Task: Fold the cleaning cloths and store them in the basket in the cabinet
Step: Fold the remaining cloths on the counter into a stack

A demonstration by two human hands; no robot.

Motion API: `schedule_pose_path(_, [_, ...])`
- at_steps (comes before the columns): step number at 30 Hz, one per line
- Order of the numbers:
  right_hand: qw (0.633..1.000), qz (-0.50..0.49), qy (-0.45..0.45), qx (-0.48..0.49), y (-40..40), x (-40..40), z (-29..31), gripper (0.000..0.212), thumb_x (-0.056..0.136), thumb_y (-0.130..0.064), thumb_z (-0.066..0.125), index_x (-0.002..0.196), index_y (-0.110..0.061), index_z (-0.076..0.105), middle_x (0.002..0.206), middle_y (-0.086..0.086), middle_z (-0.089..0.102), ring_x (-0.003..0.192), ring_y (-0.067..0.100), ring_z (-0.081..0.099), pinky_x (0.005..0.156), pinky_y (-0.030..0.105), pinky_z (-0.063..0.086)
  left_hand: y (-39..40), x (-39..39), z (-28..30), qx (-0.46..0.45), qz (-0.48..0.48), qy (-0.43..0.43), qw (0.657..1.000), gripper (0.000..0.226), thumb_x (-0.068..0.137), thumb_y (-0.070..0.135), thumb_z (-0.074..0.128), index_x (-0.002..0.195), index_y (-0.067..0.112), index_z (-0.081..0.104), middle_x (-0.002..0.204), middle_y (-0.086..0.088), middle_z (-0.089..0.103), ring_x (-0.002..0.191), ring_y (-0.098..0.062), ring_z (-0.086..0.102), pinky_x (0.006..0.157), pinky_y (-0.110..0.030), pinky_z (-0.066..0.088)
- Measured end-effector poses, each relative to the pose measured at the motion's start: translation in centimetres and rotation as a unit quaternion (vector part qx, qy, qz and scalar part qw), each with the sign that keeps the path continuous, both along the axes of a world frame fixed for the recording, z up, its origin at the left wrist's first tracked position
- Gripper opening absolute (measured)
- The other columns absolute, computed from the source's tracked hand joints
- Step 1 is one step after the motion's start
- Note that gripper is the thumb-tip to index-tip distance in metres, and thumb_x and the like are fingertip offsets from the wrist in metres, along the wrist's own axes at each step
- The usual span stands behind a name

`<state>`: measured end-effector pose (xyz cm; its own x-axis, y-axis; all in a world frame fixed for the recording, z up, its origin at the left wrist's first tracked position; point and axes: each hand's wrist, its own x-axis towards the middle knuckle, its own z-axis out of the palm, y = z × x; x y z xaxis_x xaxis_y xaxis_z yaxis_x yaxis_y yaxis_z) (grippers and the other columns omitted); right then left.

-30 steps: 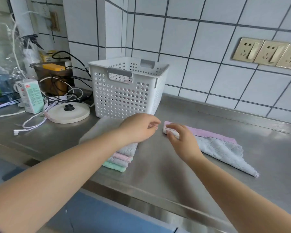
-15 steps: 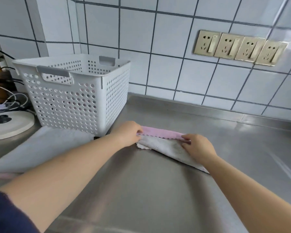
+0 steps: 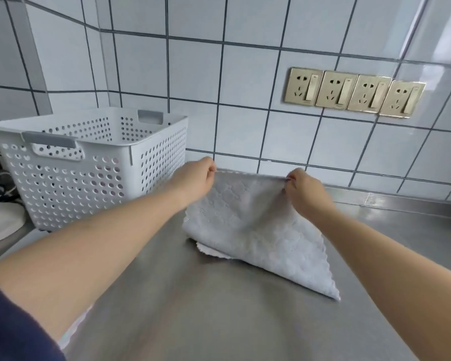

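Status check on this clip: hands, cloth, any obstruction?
Left hand and right hand pinch grey cloth by far corners. Basket sits left. Nothing in the way.

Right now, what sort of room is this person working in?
Most likely a kitchen or utility room: a stainless steel counter, a white tiled wall with a row of power sockets, and a perforated plastic basket beside the cloth.

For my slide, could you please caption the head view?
Both hands, left and right, pinch a grey cleaning cloth beside the basket.
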<state>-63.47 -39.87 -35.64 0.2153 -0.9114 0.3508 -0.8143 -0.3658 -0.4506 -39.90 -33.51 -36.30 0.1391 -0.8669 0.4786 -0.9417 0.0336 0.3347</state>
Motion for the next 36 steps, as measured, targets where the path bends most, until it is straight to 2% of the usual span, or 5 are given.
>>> schedule_pose_path(6, [0.994,0.016,-0.020,-0.110,-2.1,0.0,7.4,0.031,0.095,-0.014,0.031,0.117,-0.005,0.051,0.127,0.018,0.046,0.099,0.028,0.046,0.079,0.035,0.038,-2.8,0.1,6.8,-0.114,0.004,0.024,0.993,0.021,0.096,0.017,0.040,0.109,0.010,0.054,0.100,-0.010,0.066,0.089,-0.028,0.061,0.080,-0.042,0.050])
schedule_pose_path(12, [0.982,0.019,-0.002,-0.188,-1.0,-1.6,10.6,0.035,0.088,-0.007,0.046,0.124,-0.009,0.049,0.127,0.013,0.050,0.103,0.030,0.054,0.077,0.032,0.041,-1.9,-0.1,10.5,-0.185,-0.020,0.018,0.982,0.020,0.097,0.017,0.040,0.109,0.010,0.054,0.105,-0.008,0.065,0.093,-0.026,0.060,0.081,-0.041,0.049])
schedule_pose_path(23, [0.975,-0.019,0.223,-0.012,7.7,-7.0,-1.5,0.021,0.094,-0.031,0.042,0.099,-0.022,0.061,0.100,0.004,0.067,0.092,0.028,0.061,0.063,0.028,0.039,7.0,-2.0,0.3,0.088,-0.058,-0.255,0.961,0.015,0.088,0.020,0.049,0.097,0.021,0.061,0.096,-0.002,0.064,0.093,-0.028,0.060,0.072,-0.032,0.045])
schedule_pose_path(31, [0.965,0.049,0.254,-0.050,13.7,-10.2,-7.1,0.021,0.088,-0.035,0.051,0.102,-0.030,0.066,0.122,-0.018,0.059,0.110,0.017,0.049,0.081,0.026,0.038,13.6,-2.9,-5.8,0.119,-0.077,-0.169,0.975,0.019,0.089,0.025,0.044,0.098,0.023,0.060,0.104,0.002,0.067,0.098,-0.027,0.061,0.078,-0.031,0.042])
schedule_pose_path(36, [0.989,0.065,0.123,0.057,16.8,-11.6,-7.5,0.020,0.086,-0.023,0.052,0.102,-0.018,0.063,0.102,0.001,0.068,0.096,0.024,0.060,0.080,0.029,0.043,17.2,-3.7,-7.2,0.142,-0.084,-0.059,0.985,0.016,0.091,0.026,0.045,0.102,0.022,0.056,0.104,0.003,0.065,0.096,-0.023,0.059,0.074,-0.029,0.042])
